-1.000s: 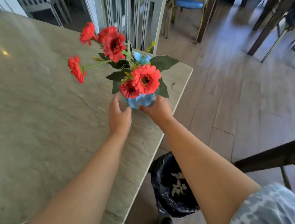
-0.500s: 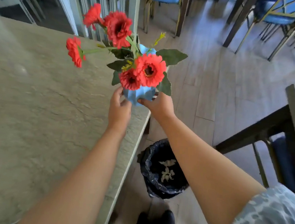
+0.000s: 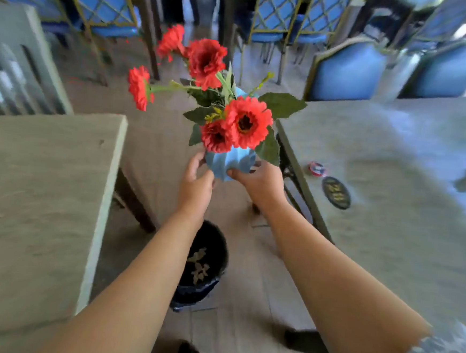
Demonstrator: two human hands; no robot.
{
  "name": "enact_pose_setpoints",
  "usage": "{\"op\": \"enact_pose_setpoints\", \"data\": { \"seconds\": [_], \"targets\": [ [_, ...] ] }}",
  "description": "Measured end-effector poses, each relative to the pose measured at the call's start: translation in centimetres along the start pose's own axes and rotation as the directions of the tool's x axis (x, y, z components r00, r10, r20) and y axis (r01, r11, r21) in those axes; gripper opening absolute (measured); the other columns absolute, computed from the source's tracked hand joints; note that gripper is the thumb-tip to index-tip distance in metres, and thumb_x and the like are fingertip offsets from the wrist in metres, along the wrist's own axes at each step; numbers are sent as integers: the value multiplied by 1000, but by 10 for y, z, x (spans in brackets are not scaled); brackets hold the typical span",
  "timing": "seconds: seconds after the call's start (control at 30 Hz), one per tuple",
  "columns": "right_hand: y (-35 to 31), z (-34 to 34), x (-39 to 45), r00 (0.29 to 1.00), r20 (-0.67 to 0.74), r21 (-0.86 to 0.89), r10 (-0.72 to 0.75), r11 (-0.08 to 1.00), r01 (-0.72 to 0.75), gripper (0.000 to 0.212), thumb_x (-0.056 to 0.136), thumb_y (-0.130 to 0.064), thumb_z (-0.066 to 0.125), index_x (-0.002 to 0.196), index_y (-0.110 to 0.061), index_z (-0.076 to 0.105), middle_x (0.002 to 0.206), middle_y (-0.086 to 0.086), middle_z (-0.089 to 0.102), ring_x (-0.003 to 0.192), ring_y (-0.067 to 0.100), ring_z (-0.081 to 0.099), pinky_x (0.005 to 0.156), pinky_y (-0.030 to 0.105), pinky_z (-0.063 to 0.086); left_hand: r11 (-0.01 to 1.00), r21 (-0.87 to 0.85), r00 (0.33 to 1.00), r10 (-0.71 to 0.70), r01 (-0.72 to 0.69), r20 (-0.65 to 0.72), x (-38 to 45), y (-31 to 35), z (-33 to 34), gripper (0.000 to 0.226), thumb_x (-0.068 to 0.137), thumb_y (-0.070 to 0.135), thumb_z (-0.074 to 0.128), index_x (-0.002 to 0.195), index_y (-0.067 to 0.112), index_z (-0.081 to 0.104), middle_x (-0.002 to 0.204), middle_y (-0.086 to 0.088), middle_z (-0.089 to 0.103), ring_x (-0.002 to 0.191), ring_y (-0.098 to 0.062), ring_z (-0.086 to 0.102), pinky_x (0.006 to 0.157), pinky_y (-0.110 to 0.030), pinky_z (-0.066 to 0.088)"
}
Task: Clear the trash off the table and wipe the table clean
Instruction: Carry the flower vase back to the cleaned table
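Note:
A blue ribbed vase [image 3: 231, 162] with red flowers [image 3: 245, 125] hangs in the air over the aisle between two tables. My left hand [image 3: 196, 182] grips its left side and my right hand [image 3: 259, 182] grips its right side and base. The grey stone table [image 3: 37, 202] it came from lies at the left. A second grey table [image 3: 390, 216] lies at the right. Below my arms on the floor stands a black-lined trash bin [image 3: 201, 265] with crumpled paper inside.
On the right table lie a round red-and-white lid [image 3: 317, 168] and a dark oval plaque [image 3: 335, 196]. Blue padded chairs [image 3: 349, 71] stand behind that table, and a grey slatted chair [image 3: 14, 70] behind the left one. Wooden floor runs between.
Both hands lifted the vase off the left table's corner and carried it right, over the aisle. My view swung right, bringing the second table into sight.

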State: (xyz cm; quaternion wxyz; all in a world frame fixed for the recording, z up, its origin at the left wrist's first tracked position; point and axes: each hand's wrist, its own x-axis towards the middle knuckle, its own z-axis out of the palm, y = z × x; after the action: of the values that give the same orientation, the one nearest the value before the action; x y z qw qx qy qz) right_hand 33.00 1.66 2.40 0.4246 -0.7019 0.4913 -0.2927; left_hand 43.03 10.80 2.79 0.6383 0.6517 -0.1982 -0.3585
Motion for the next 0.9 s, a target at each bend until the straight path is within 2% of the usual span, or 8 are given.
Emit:
{"op": "enact_pose_setpoints", "data": {
  "seconds": [0.2, 0.3, 0.37, 0.5, 0.67, 0.77, 0.83, 0.9],
  "targets": [
    [62, -147, -43, 978, -189, -19, 94, 995, -99, 54, 59, -42, 82, 104, -18, 67, 99, 0, 68, 84, 11, 62, 57, 10, 36, 1000, 17, 982, -9, 6, 191, -71, -16, 129, 38, 94, 4, 43, 123, 25, 56, 107, -2, 65, 88, -15, 63, 89, -35, 53],
    [95, -212, -70, 960, -254, -1, 116, 993, -120, 55, 58, -39, 83, 105, -18, 67, 100, -1, 69, 84, 9, 64, 52, 3, 35, 1000, 21, 956, -3, -4, 294, -112, -29, 187, 41, 96, 3, 42, 132, 20, 53, 119, -7, 63, 94, -19, 62, 91, -37, 52],
    [116, -249, -88, 946, -300, 3, 119, 992, -123, 60, 55, -39, 83, 110, -20, 65, 103, -1, 68, 88, 10, 65, 58, 4, 39, 999, 28, 940, 12, -23, 342, -136, -39, 222, 44, 95, 2, 43, 135, 20, 52, 118, -7, 64, 89, -18, 60, 88, -38, 52],
    [146, -310, -116, 914, -385, 24, 132, 991, -133, 71, 54, -40, 82, 118, -28, 55, 108, -3, 65, 93, 13, 64, 71, 26, 51, 1000, 22, 912, -5, -4, 409, -177, -49, 282, 45, 92, -3, 42, 122, 28, 58, 96, 6, 67, 78, -15, 54, 73, -29, 47],
    [178, -362, -127, 880, -415, 68, 229, 973, -221, 64, 63, -34, 84, 119, -21, 56, 108, -2, 64, 93, 13, 61, 60, 17, 39, 996, 89, 866, -40, -6, 498, -200, -57, 333, 45, 92, 4, 44, 105, 44, 59, 95, 21, 66, 84, -12, 57, 79, -30, 50],
    [193, -379, -115, 859, -446, 95, 250, 968, -232, 66, 59, -37, 83, 118, -23, 57, 108, -3, 64, 93, 13, 63, 65, 22, 44, 990, 134, 858, -41, -32, 512, -196, -58, 362, 44, 92, 4, 44, 118, 35, 59, 91, 18, 65, 82, -14, 56, 75, -31, 48],
    [201, -392, -103, 839, -454, 122, 300, 954, -275, 60, 61, -37, 83, 114, -20, 60, 105, -3, 64, 90, 12, 62, 60, 19, 41, 986, 158, 846, -39, -54, 532, -186, -60, 382, 45, 92, 6, 44, 125, 32, 57, 91, 13, 63, 84, -15, 56, 77, -32, 47],
    [209, -403, -88, 822, -454, 153, 344, 939, -309, 53, 64, -37, 82, 111, -19, 63, 103, -4, 64, 85, 9, 60, 56, 15, 36, 980, 179, 830, -29, -86, 557, -173, -61, 402, 45, 92, 5, 44, 128, 29, 56, 106, 10, 64, 94, -12, 60, 85, -28, 48]
  ]
}}
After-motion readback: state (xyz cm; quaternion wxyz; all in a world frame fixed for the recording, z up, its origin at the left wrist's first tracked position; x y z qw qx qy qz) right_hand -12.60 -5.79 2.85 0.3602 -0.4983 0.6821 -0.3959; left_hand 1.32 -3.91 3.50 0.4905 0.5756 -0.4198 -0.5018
